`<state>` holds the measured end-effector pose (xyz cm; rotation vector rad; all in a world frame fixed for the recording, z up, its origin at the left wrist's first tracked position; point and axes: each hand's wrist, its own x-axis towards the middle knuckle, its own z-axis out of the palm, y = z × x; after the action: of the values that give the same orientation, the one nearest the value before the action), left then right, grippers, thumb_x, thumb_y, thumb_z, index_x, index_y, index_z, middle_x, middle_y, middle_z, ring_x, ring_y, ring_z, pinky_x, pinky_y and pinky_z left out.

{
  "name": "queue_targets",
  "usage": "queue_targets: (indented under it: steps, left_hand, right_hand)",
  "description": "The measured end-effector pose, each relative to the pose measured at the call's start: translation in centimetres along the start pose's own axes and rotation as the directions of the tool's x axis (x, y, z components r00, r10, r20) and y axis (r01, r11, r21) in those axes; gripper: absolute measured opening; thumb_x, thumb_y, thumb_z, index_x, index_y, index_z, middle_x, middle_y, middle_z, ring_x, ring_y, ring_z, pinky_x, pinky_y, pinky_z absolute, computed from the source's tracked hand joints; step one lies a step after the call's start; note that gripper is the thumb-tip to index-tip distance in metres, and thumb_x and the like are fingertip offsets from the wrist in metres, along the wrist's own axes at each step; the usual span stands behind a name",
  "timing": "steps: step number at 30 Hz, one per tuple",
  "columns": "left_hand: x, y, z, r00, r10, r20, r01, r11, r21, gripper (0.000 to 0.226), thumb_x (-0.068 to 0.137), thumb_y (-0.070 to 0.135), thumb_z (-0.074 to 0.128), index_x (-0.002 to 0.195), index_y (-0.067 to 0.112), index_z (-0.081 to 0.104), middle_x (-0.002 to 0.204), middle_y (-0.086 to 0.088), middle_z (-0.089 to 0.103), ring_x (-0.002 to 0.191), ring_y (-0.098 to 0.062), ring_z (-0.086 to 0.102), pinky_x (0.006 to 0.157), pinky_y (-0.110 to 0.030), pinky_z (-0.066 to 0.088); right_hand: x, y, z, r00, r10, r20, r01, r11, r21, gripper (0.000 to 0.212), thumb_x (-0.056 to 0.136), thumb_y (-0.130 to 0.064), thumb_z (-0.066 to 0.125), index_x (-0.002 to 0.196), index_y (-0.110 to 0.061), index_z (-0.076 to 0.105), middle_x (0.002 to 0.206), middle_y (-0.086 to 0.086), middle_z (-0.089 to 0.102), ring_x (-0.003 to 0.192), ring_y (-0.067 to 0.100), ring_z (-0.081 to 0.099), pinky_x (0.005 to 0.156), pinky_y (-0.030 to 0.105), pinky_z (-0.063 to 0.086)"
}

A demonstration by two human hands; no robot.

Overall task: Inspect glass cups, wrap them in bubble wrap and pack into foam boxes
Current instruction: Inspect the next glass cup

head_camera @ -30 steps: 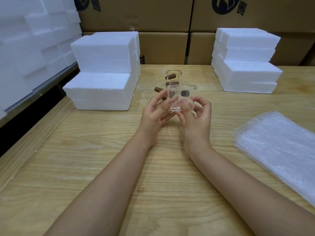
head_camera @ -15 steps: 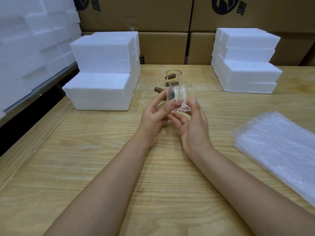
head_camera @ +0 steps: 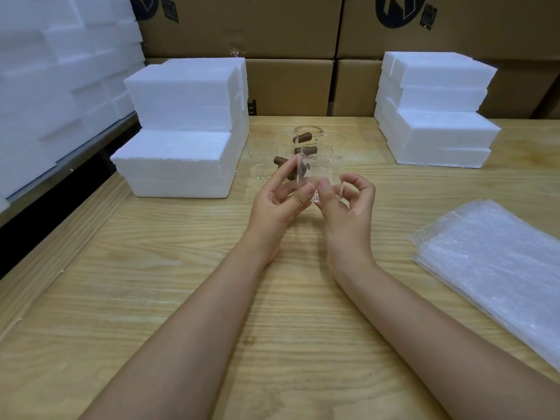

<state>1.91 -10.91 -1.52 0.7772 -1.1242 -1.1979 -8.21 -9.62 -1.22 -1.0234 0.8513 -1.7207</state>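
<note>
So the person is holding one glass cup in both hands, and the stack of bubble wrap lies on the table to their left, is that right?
Not quite. The head view shows the bubble wrap on the table to the person's right, not left. The rest holds: the left hand and right hand both hold one glass cup.
</note>
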Motion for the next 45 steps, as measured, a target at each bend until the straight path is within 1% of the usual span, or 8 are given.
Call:
queue_targets:
  steps: [10,19,23,29,36,38,42,45]
  left_hand:
    - [-0.6,0.2,0.2,0.995,0.090,0.050,-0.095,0.990,0.102,0.070,0.084,0.015,0.066,0.136,0.049,0.031,0.123,-0.014,0.065,0.124,-0.018,0.057,0.103,-0.036,0.047]
    - [-0.9,0.0,0.4,0.985,0.173,0.018,-0.171,0.942,0.290,0.064,0.088,0.010,0.067,0.136,0.042,0.040,0.121,-0.011,0.067,0.123,-0.009,0.056,0.103,-0.025,0.045]
    - [-0.8,0.0,0.7,0.981,0.196,0.006,-0.186,0.916,0.356,0.065,0.087,0.010,0.069,0.138,0.039,0.041,0.123,-0.010,0.066,0.122,-0.014,0.058,0.106,-0.036,0.045]
    - [-0.8,-0.5,1.3,0.961,0.278,0.007,-0.245,0.835,0.492,0.074,0.081,0.023,0.074,0.137,0.054,0.036,0.113,-0.009,0.066,0.113,-0.013,0.063,0.103,-0.040,0.047]
    - [-1.2,-0.4,1.4,0.911,0.400,0.097,-0.388,0.756,0.528,0.099,0.083,0.019,0.071,0.149,0.044,0.002,0.136,0.018,0.052,0.120,-0.017,0.060,0.099,-0.010,0.038]
    - [-1.2,-0.5,1.4,0.887,0.445,0.120,-0.440,0.742,0.506,0.106,0.083,0.013,0.073,0.147,0.045,-0.006,0.146,0.038,0.026,0.123,-0.020,0.057,0.103,-0.021,0.044]
    - [-1.2,-0.2,1.4,0.940,0.337,0.047,-0.325,0.849,0.417,0.102,0.080,0.033,0.072,0.136,0.065,-0.008,0.159,-0.010,0.020,0.126,-0.015,0.055,0.103,-0.034,0.048]
    - [-0.9,-0.7,1.3,0.970,0.241,-0.019,-0.213,0.891,0.400,0.102,0.077,0.028,0.074,0.150,0.040,0.003,0.149,-0.008,0.041,0.126,-0.010,0.054,0.099,-0.023,0.046]
  right_hand:
    - [0.9,0.1,-0.3,0.970,0.241,-0.030,-0.224,0.936,0.271,0.015,0.098,-0.032,0.049,0.100,-0.017,0.051,0.101,0.002,0.056,0.088,0.020,0.065,0.074,0.025,0.054]
    - [1.3,0.0,-0.5,0.965,0.262,0.005,-0.258,0.945,0.202,0.024,0.097,-0.038,0.048,0.100,-0.015,0.054,0.097,0.001,0.054,0.070,0.008,0.069,0.065,0.020,0.054]
    - [1.3,-0.1,-0.8,0.983,0.179,0.032,-0.180,0.983,0.023,0.052,0.077,-0.049,0.070,0.117,-0.028,0.044,0.114,0.003,0.054,0.091,0.014,0.068,0.081,0.028,0.055]
    - [1.3,0.2,-0.8,0.989,0.141,-0.034,-0.141,0.990,0.007,0.039,0.083,-0.019,0.072,0.107,-0.033,0.044,0.106,0.007,0.053,0.079,0.011,0.061,0.073,0.025,0.051]
    - [1.2,0.1,-0.5,0.973,0.230,0.027,-0.231,0.956,0.183,0.031,0.091,-0.019,0.061,0.119,-0.018,0.048,0.087,-0.003,0.067,0.074,0.015,0.067,0.074,0.027,0.055]
    - [1.4,-0.2,-0.6,0.959,0.283,0.036,-0.282,0.923,0.261,0.023,0.094,-0.020,0.056,0.116,-0.015,0.049,0.085,-0.001,0.064,0.067,0.014,0.067,0.070,0.025,0.056]
    - [1.4,-0.7,-0.6,0.922,0.366,0.129,-0.388,0.860,0.331,0.016,0.095,-0.023,0.051,0.107,-0.012,0.053,0.086,0.005,0.066,0.069,0.021,0.069,0.075,0.031,0.058]
    - [1.3,-0.8,-0.5,0.890,0.413,0.192,-0.456,0.820,0.347,0.025,0.094,-0.026,0.049,0.112,-0.010,0.054,0.083,0.007,0.073,0.076,0.026,0.070,0.082,0.035,0.056]
